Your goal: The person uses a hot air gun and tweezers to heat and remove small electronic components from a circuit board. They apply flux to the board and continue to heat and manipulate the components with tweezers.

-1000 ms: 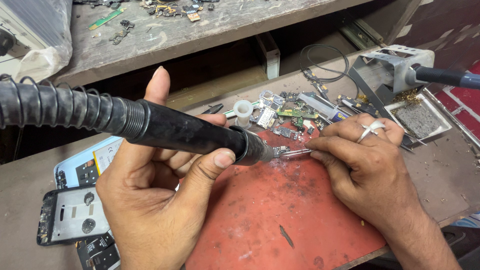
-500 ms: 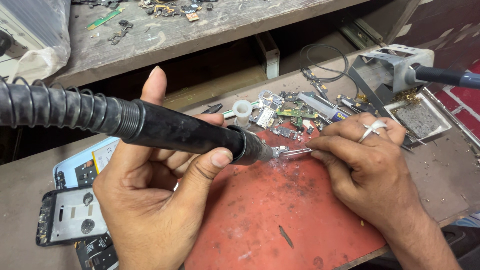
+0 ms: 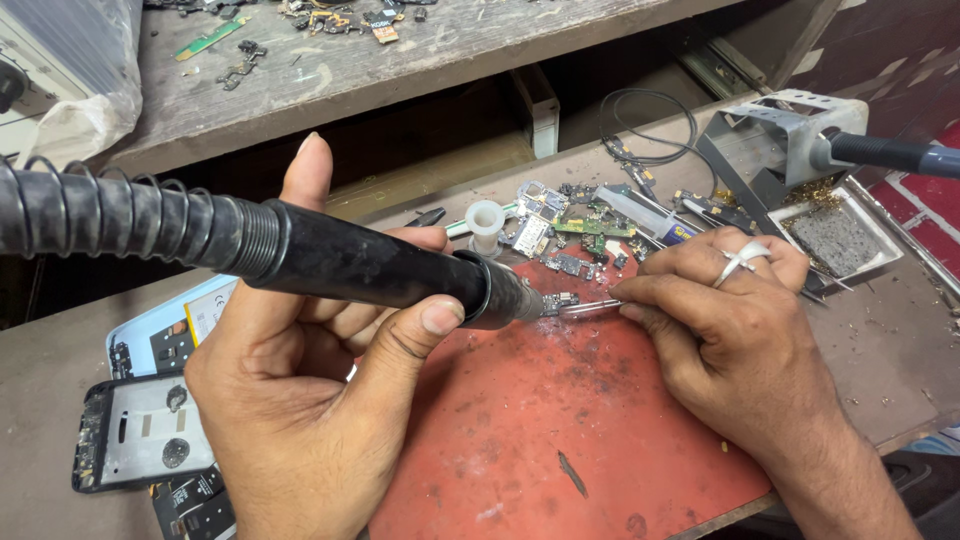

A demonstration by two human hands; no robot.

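A: Start at the near edge. What is the left hand doing?

B: It is wrapped around a black hot-air handpiece, thumb pressed on its near side, index finger raised straight up behind the barrel and not gripping. I'd judge the closed fist steadies the weight of the ribbed hose trailing off to the left.

A: And which way does the tool point?

B: Its long axis runs nearly level, left to right and slightly downward, nozzle end toward the middle of the red mat on the tabletop.

A: What sits at the nozzle?

B: A small circuit board, just off the nozzle tip, lying low over the mat's far part. The right hand pinches tweezers between thumb and fingers; their tips reach leftward to the board, so the two tools meet head-on. Probably the heel of that hand rests on the mat for steadiness.

A: Anything beside the left hand?

B: Two opened phone frames lie at the left, partly under the wrist, well apart from the heat.

A: Farther back?

B: A white spool stands upright behind the nozzle, then a scatter of board scraps. Far right, a metal iron stand holds a soldering iron, with a grey sponge tray just below it. Beyond, a wooden shelf carries more scraps.
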